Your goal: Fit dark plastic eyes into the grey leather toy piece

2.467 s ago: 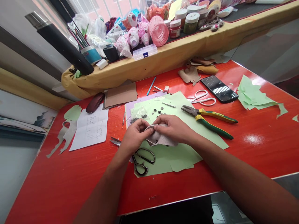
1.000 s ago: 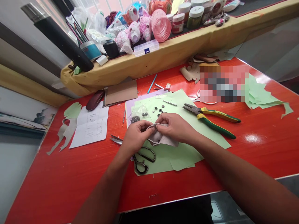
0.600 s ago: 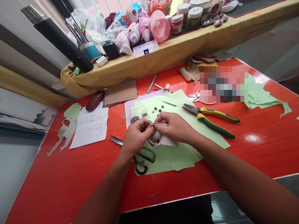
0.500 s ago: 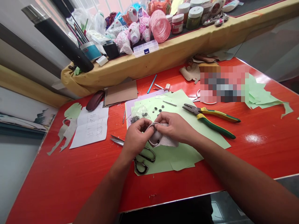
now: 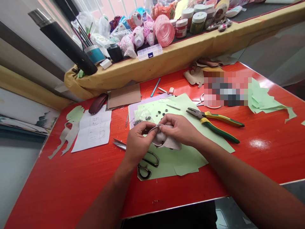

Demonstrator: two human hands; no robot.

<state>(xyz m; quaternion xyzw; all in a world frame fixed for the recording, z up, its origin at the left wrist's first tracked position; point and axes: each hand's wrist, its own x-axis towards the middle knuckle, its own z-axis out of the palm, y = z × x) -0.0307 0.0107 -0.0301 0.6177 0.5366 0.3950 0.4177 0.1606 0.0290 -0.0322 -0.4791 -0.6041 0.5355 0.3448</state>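
Above green paper (image 5: 186, 159), both hands pinch the folded rim of a pale grey leather-like piece (image 5: 172, 143). One small dark round fitting shows near its lower edge. My left hand (image 5: 138, 140) grips from the left, thumb and fingers closed on the rim. From the right, my right hand (image 5: 179, 128) does the same, its fingertips almost meeting the left ones. Just beyond them lie several dark snap buttons (image 5: 166, 110) and a clear bag (image 5: 144, 117) of similar parts. Scissors (image 5: 144, 171) lie partly beneath my left wrist. Whatever is inside the fold is hidden.
Pliers (image 5: 214, 122) with green-yellow handles lie right of the hands. A sketched sheet (image 5: 91, 132), a dark red mouse (image 5: 98, 103) and brown card (image 5: 125, 95) are at left. Behind, a cloth-covered ledge (image 5: 143, 71) holds jars and a black flask (image 5: 69, 47). Green scraps (image 5: 264, 98) lie far right.
The view has shifted slightly. Both hands keep their pinch, and the grey piece has tilted a little, so its dark fitting shows less. Tools on the table stay put.
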